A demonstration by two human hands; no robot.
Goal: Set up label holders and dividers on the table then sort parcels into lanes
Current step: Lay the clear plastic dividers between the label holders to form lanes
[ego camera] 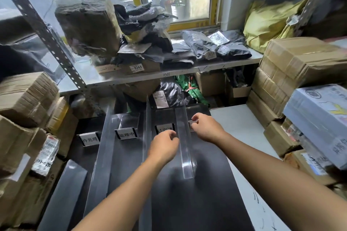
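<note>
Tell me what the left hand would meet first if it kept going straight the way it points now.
Probably the label holder just beyond the left hand, standing on the black mat between two clear dividers. The knuckles already cover its lower edge, though depth is hard to judge, so it may pass just above it.

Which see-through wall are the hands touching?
The rightmost clear divider. The left hand and right hand sit on either side of it. The other two dividers stand further left, untouched.

Clear dividers (185, 142) stand lengthwise between upright label holders (126, 134).
</note>
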